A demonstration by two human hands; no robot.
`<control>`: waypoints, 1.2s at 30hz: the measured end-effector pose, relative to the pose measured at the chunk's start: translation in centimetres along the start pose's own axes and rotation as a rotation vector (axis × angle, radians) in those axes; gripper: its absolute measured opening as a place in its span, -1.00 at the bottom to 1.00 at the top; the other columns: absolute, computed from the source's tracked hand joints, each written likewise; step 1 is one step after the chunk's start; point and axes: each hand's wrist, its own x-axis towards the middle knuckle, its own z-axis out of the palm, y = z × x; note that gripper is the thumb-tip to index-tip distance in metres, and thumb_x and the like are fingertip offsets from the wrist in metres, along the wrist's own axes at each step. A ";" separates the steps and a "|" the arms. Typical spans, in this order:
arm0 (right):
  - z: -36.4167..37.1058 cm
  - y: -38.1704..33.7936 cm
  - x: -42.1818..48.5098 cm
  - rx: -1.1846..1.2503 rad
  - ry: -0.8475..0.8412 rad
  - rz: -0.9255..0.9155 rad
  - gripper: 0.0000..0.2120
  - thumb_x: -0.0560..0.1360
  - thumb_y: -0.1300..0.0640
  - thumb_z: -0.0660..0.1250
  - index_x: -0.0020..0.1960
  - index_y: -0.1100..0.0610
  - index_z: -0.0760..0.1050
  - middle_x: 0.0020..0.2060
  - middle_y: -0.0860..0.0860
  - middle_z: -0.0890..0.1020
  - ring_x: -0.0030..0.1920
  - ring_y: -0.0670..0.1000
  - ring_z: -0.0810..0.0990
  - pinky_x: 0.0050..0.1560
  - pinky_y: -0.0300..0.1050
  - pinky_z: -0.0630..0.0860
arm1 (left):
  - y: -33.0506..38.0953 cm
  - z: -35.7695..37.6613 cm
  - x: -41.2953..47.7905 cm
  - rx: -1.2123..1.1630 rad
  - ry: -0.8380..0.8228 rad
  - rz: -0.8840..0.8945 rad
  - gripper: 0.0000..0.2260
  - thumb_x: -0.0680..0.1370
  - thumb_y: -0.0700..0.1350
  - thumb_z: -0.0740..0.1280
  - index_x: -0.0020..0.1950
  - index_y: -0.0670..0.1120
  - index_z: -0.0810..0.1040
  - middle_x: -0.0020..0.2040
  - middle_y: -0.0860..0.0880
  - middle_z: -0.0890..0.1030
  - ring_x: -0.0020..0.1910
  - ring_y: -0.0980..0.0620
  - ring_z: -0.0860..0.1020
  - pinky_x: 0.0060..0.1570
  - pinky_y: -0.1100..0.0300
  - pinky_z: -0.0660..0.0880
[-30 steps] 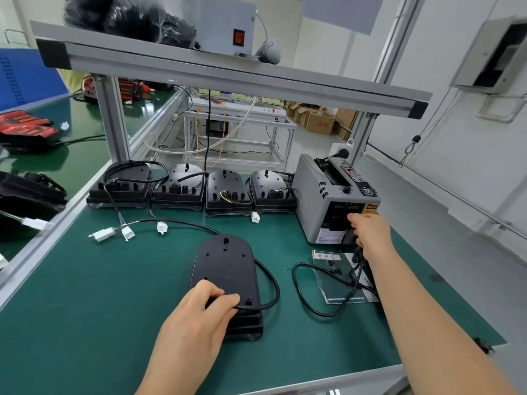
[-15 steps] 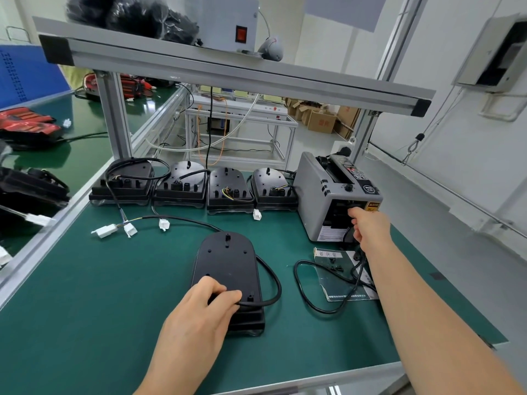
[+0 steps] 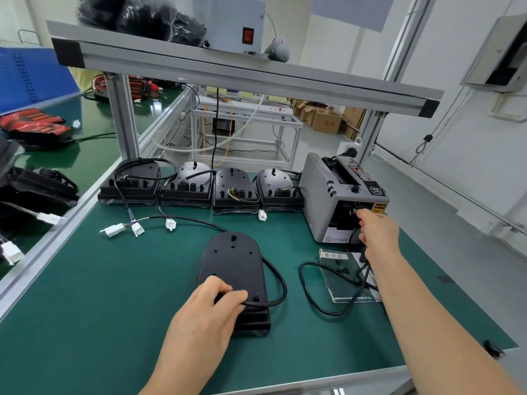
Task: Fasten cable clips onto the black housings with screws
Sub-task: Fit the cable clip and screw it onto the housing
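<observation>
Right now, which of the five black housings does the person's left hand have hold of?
The lone housing in front, its near end under the left hand. The other four sit in a row at the back, untouched.

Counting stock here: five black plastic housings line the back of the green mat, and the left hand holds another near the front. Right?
No: the head view shows four black plastic housings in the back row, not five. The left hand does hold another black housing near the front of the green mat.
</observation>
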 end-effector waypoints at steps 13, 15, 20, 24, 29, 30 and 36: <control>1.5 -1.0 -9.3 -0.203 -0.847 -0.085 -0.76 0.48 0.19 0.35 -0.37 0.06 0.56 -0.40 -0.03 0.57 -0.34 -0.10 0.49 -0.23 -0.21 0.41 | -0.5 -1.4 0.4 -0.347 0.032 -0.222 -0.78 0.55 -0.24 0.32 0.06 0.05 0.60 -0.06 0.23 0.54 -0.06 0.21 0.53 -0.08 0.44 0.40; 3.0 -1.0 -11.0 -0.305 -0.950 -0.128 -0.76 0.45 0.14 0.38 -0.39 0.03 0.55 -0.37 -0.08 0.58 -0.29 -0.12 0.49 -0.18 -0.24 0.42 | -1.1 -1.8 1.0 -0.444 0.131 -0.389 -0.75 0.56 -0.25 0.29 0.00 0.11 0.60 -0.04 0.26 0.56 0.02 0.27 0.52 -0.04 0.51 0.37; 7.1 -0.8 -14.1 -0.493 -1.129 -0.219 -0.86 0.38 0.05 0.43 -0.36 -0.04 0.58 -0.31 -0.22 0.62 -0.16 -0.20 0.56 0.05 -0.24 0.44 | -3.6 -2.2 2.8 -0.536 0.088 -0.690 -0.71 0.59 -0.21 0.24 -0.04 0.21 0.53 0.01 0.22 0.55 0.09 0.26 0.50 -0.06 0.48 0.32; 9.7 -0.7 -15.4 -0.565 -1.185 -0.255 -0.79 0.42 0.11 0.43 -0.38 -0.04 0.55 -0.34 -0.21 0.59 -0.23 -0.21 0.52 -0.04 -0.26 0.41 | -3.3 -2.0 3.1 -0.609 -0.093 -0.649 -0.44 0.57 -0.28 0.17 -0.26 0.42 0.56 -0.22 0.20 0.53 -0.22 0.26 0.48 -0.28 0.57 0.34; 10.8 -0.7 -15.8 -0.670 -1.218 -0.260 -0.82 0.42 0.09 0.44 -0.35 -0.04 0.57 -0.40 -0.21 0.56 -0.29 -0.23 0.48 -0.15 -0.29 0.37 | -4.1 -0.9 2.4 -0.549 -0.143 -0.667 -0.66 0.57 -0.20 0.27 0.27 0.15 0.51 -0.06 0.04 0.43 -0.07 0.12 0.48 -0.17 0.56 0.32; 10.8 -0.8 -15.8 -0.685 -1.226 -0.255 -0.83 0.41 0.08 0.44 -0.35 -0.04 0.57 -0.39 -0.21 0.57 -0.27 -0.22 0.49 -0.14 -0.29 0.37 | -4.3 -0.8 2.2 -0.550 -0.151 -0.678 -0.64 0.58 -0.18 0.27 0.34 0.10 0.45 -0.03 0.05 0.43 -0.06 0.19 0.48 -0.16 0.57 0.31; 11.4 -0.6 -15.9 -0.756 -1.197 -0.320 -0.78 0.40 0.08 0.44 -0.41 -0.06 0.54 -0.31 -0.16 0.57 -0.22 -0.14 0.50 -0.10 -0.22 0.40 | -4.5 -0.6 1.8 -0.559 -0.130 -0.669 -0.63 0.60 -0.14 0.24 0.40 0.08 0.39 0.00 0.09 0.41 -0.05 0.19 0.47 -0.17 0.58 0.30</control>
